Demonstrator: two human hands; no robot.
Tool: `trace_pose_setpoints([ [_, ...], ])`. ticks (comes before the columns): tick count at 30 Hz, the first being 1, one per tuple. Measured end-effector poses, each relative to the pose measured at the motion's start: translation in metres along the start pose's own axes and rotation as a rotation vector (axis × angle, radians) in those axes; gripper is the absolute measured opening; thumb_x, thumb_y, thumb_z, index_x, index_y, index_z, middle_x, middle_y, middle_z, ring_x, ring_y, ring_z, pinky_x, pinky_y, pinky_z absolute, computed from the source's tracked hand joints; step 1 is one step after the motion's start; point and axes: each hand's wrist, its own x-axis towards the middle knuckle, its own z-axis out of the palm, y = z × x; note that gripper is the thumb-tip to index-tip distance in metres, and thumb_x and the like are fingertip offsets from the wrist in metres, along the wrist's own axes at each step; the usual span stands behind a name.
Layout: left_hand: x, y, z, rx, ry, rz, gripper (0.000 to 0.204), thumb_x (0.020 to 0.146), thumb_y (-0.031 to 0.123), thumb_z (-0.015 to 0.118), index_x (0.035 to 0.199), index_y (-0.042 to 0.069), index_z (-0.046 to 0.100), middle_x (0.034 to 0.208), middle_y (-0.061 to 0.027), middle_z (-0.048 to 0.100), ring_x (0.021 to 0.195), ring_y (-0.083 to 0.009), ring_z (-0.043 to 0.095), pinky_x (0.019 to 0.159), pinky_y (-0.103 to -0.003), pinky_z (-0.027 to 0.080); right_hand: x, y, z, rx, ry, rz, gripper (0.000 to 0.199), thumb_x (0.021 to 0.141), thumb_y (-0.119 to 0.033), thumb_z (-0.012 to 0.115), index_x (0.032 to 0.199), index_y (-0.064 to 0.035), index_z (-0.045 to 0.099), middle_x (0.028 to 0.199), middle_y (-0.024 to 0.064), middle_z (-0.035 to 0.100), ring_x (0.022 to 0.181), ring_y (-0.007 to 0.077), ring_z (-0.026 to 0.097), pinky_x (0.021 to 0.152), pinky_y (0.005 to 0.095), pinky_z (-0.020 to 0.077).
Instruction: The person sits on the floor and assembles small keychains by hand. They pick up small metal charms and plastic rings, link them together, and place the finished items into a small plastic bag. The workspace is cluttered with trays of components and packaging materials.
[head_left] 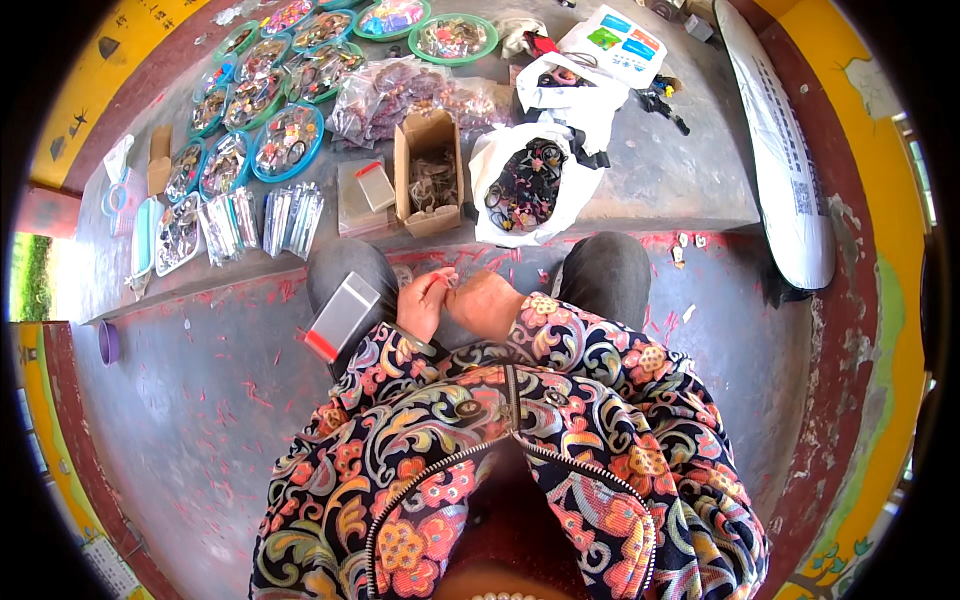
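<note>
Between my knees, my two hands meet. The fingertips of my left hand [423, 306] are pinched together on a small red strip [440, 281]. Close against it, my right hand [487, 304] is curled with its fingers turned inward; whatever it may hold is hidden. On my left thigh lies a stack of clear plastic bags [348, 308] with a red band at its lower end. Just ahead of my hands, on the raised ledge, stands an open cardboard box [405, 180] with tangled small items inside. Beside it, a white bag [487, 205] holds dark and pink hair ties [525, 185].
Green and blue round trays [290, 142] of small accessories crowd the ledge's left. Bundles of slim clear packets [292, 220] line its front edge. Filled clear bags [385, 100] lie behind the box. Red scraps [250, 390] litter the floor. A purple bucket [109, 342] stands far left.
</note>
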Motion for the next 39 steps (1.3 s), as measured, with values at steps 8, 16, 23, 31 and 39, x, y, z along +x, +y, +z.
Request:
trace_pose_setpoints([
  [8,0.002,-0.020,-0.003,0.063,0.094,0.046,0.021,0.086,0.012,0.047,0.094,-0.003,0.059,0.071,-0.0031,0.059,0.063,-0.0065,0.050,0.058,-0.021,0.042,-0.006,0.024,-0.028,0.188,0.264,0.086,0.008,0.072,-0.015,0.051,0.077,-0.0106,0.053,0.056,0.0090,0.054,0.051,0.0265,0.056,0.044,0.0385,0.0440],
  [16,0.000,-0.026,0.002,0.139,0.015,0.014,0.022,0.084,0.015,0.049,0.094,-0.002,0.059,0.074,-0.0074,0.063,0.069,-0.0094,0.056,0.063,-0.024,0.043,-0.006,0.194,0.013,0.080,-0.157,0.692,0.019,0.065,-0.011,0.047,0.073,-0.0096,0.064,0.072,0.0156,0.059,0.072,0.0327,0.058,0.065,0.0399,0.0471],
  [23,0.000,-0.023,0.002,0.239,-0.054,-0.068,0.022,0.085,0.011,0.046,0.097,-0.004,0.058,0.086,-0.0075,0.062,0.080,-0.0108,0.057,0.072,-0.024,0.046,0.010,0.217,0.113,0.097,-0.508,0.558,0.034,0.066,-0.012,0.053,0.099,-0.0073,0.060,0.088,0.0170,0.061,0.084,0.0316,0.058,0.072,0.0373,0.0473],
  [31,-0.001,-0.020,0.005,0.254,-0.095,-0.112,0.022,0.084,0.010,0.047,0.097,-0.003,0.058,0.088,-0.0082,0.062,0.082,-0.0118,0.057,0.075,-0.024,0.044,0.004,0.209,0.151,0.037,-0.683,0.762,0.027,0.077,-0.012,0.050,0.102,-0.0047,0.058,0.102,0.0170,0.057,0.093,0.0304,0.057,0.076,0.0367,0.0475],
  [39,-0.003,-0.017,0.009,0.240,-0.069,0.019,0.023,0.082,0.016,0.049,0.094,0.000,0.060,0.073,-0.0119,0.062,0.067,-0.0103,0.055,0.062,-0.026,0.044,0.007,0.203,0.087,0.037,-0.371,0.818,0.019,0.074,-0.011,0.050,0.082,-0.0014,0.064,0.084,0.0180,0.061,0.081,0.0307,0.060,0.071,0.0367,0.0490],
])
